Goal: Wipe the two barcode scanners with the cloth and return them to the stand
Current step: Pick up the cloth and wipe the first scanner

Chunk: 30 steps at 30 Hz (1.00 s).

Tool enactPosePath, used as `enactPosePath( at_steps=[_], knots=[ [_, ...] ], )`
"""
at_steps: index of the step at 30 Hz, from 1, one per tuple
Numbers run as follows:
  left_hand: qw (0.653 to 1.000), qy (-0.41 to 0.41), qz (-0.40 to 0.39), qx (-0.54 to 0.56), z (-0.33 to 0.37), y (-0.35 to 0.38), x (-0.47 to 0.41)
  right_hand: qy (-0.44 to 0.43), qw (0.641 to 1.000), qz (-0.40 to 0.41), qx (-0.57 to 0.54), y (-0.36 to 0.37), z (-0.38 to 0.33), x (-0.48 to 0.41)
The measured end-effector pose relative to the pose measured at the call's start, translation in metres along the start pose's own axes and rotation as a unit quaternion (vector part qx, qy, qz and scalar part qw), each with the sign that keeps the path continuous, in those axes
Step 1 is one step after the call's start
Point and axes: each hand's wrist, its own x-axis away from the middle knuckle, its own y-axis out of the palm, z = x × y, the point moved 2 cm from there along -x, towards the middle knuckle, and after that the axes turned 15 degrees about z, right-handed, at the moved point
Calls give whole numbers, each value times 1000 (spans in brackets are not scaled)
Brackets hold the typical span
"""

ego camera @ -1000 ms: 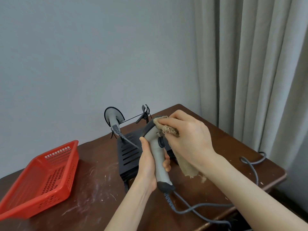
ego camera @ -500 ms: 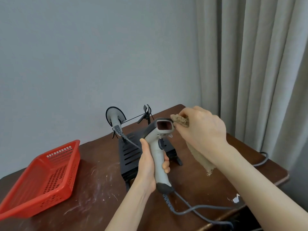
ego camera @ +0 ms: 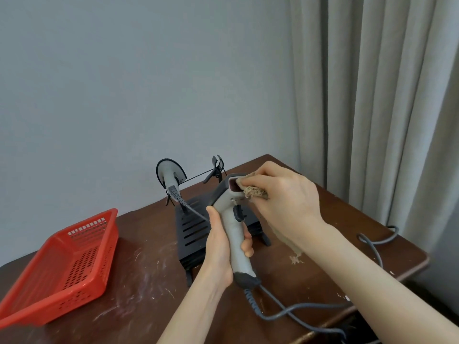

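The first scanner hung on the stand, the left hand gripped the second scanner by its handle above the counter, and the cloth, bunched in the right hand, pressed on its front end, so I judged wiping was in hand and next it needed careful hanging on the stand's free hook.

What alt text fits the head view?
A person's left hand grips a grey corded barcode scanner upright by its handle while the right hand presses a beige cloth against its scan window. Behind, a second scanner sits on a black stand; a red basket lies at the left of the brown wooden table.
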Motion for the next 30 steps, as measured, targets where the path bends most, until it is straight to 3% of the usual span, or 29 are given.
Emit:
enactPosePath(
  at_steps=[4, 10, 14, 20, 26, 30],
  knots=[
    [1000, 1, -3, 14, 2, -1, -1, 19, 999, 4, 40, 0, 8, 2],
    [1000, -10, -15, 22, 0, -1, 0, 26, 995, -55, -85, 1, 0, -4],
    [1000, -10, -14, 3, 2, -3, -3, 8, 987, -114, -111, -2, 4, -7],
    [999, -11, -28, -20, 4, -5, -5, -39, 986, -157, -33, -10, 1, -18],
    [998, -45, -50, 18, 2, -3, -7, 4, 981, -178, 74, -15, 3, -22],
    [993, -65, -71, 67, 2, 3, -9, 60, 989, -91, 95, -19, 11, -22]
  ],
)
